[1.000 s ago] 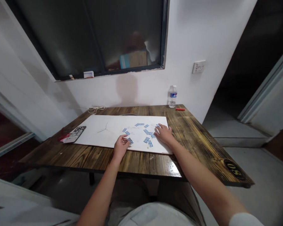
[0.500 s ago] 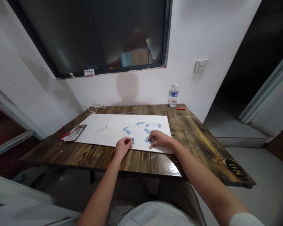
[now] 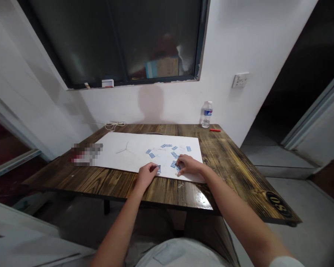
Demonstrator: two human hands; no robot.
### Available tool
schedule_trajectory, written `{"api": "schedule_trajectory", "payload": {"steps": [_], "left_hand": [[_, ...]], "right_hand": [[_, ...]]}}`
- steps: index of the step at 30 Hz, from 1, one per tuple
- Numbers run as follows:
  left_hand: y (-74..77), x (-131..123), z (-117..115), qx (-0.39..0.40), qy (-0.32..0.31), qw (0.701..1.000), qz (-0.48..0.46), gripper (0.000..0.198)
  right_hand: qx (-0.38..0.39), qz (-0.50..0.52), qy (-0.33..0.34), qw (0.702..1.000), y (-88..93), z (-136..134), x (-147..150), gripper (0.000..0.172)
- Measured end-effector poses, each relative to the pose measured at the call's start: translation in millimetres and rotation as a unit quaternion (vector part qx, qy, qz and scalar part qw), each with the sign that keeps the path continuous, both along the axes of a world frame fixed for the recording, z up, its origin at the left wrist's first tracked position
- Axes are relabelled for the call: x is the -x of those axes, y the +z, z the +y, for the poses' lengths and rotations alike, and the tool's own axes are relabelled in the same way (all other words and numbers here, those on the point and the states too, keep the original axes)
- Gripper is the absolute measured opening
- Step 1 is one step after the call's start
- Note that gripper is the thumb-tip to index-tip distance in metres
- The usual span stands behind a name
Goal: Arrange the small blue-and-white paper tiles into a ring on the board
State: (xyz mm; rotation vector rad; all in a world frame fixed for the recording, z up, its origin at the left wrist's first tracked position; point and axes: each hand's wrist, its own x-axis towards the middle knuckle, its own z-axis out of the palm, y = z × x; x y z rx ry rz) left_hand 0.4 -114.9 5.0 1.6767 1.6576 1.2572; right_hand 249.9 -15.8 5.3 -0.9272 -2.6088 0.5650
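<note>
A plain white-walled room, somewhat café-like: the dark wooden table (image 3: 228,163) has a numbered badge (image 3: 278,204) on its corner, and a wall socket (image 3: 239,80) sits above it.

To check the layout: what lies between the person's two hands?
In the head view, one small blue-striped card lies on the white sheet between the left hand and the right hand.
</note>
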Motion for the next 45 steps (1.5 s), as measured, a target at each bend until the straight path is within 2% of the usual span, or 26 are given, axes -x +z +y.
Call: {"api": "schedule_trajectory", "payload": {"steps": [8,14,19,23,29,40,45], "left_hand": [[-3.8,-6,-20,-0.013,-0.021,1.000,0.012,0.015],[-6.6,-1,-17,0.003,-0.015,0.995,-0.096,0.024],[-7.4,0,-17,-0.003,0.007,0.988,-0.157,0.028],[-6.4,-1,-17,-0.003,0.011,0.988,-0.154,0.027],[-4.9,-2,-18,0.001,0.011,0.989,-0.147,0.028],[-4.6,-2,-19,0.000,0.004,0.989,-0.148,0.026],[-5.5,-2,-18,-0.002,0.013,0.989,-0.148,0.027]], "right_hand": [[-0.002,-0.013,-0.003,1.000,1.9,-2,0,0.052],[0.006,0.002,-0.017,1.000,2.6,-4,1,0.053],[0.017,0.025,-0.006,1.000,3.1,-5,2,0.044],[0.015,0.033,-0.011,0.999,4.2,-6,2,0.050],[-0.013,-0.026,-0.055,0.998,6.7,-8,3,0.057],[-0.018,-0.032,-0.054,0.998,5.4,-8,4,0.057],[-0.002,-0.002,-0.054,0.999,6.6,-9,5,0.051]]}}
